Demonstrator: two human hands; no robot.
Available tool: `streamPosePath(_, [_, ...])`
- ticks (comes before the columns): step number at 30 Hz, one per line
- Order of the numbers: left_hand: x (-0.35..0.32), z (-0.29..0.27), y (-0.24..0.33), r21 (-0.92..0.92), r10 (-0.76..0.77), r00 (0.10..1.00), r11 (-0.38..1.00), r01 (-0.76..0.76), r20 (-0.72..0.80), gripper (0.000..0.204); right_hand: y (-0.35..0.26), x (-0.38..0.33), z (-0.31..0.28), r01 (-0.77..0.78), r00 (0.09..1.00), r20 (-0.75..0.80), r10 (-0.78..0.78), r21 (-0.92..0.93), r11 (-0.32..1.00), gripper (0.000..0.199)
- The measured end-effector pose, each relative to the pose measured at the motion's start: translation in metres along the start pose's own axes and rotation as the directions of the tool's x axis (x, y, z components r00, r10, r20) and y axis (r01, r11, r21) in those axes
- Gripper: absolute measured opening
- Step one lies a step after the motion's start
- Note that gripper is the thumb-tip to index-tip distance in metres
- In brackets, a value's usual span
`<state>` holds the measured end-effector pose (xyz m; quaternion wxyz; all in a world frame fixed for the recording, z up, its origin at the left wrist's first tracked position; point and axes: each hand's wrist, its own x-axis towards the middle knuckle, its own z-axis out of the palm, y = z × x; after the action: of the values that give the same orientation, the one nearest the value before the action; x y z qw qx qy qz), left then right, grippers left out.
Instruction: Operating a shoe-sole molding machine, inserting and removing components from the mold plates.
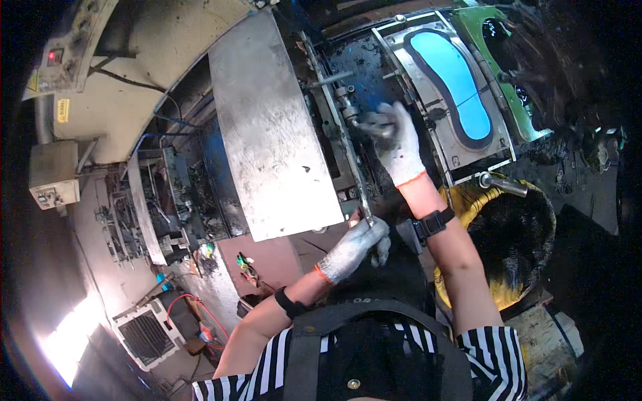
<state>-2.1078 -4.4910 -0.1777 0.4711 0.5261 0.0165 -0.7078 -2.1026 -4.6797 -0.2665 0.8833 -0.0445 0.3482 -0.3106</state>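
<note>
Presently, the left hand (354,244), in a white knitted glove with orange cuff, is at the near end of a long, narrow, grey metal bar (350,152). Its fingers are bent and look closed on this end, although how firm is the grip, I cannot tell.

The long axis of the bar goes from this hand away from the body and a little to the left, so nearly all its length lies beyond the left hand. The right hand (399,144), in the same kind of glove, is farther forward, just to the right of the bar's middle part – thus it is the nearer one to the short, cylindrical metal fitting (346,103) beside the bar. Its fingers are blurred, loosely bent and apart, and point to the left, towards the fitting; whether the fingertips touch it, I cannot tell. I see nothing held in this hand.

On the left of the bar lies a large, scratched, silver metal sheet (267,123), which leans in a similar direction. Forward and to the right of the right hand is a bright blue, sole-shaped piece (455,83) with a dark border – well apart from both hands.
</note>
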Motion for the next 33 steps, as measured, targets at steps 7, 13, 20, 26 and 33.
streamPosePath(7, [-0.006,-0.026,-0.004,0.134,-0.118,0.986,0.986,0.102,0.118,0.023,0.011,-0.023,0.048,0.441,0.896,0.414,-0.162,-0.873,0.208,0.024])
streamPosePath(13, [0.000,-0.041,-0.014,0.273,-0.140,0.988,0.955,0.120,0.058,0.025,0.036,-0.019,0.051,0.700,0.546,0.814,-0.200,-0.573,-0.426,0.017])
streamPosePath(20, [-0.010,-0.027,-0.029,-0.089,-0.059,0.994,0.995,0.051,-0.091,0.019,0.027,-0.042,0.062,0.648,0.690,0.718,-0.092,-0.669,-0.362,0.020])
streamPosePath(26, [-0.032,-0.005,-0.054,-0.223,0.111,0.994,0.969,-0.107,0.007,0.030,-0.061,-0.153,-0.020,0.644,0.752,0.648,-0.119,-0.761,-0.076,0.025])
streamPosePath(33, [0.042,0.059,-0.093,0.047,-0.134,0.991,0.990,0.135,-0.026,0.037,-0.126,-0.204,-0.191,-0.283,0.909,-0.415,0.016,-0.591,0.756,0.025])
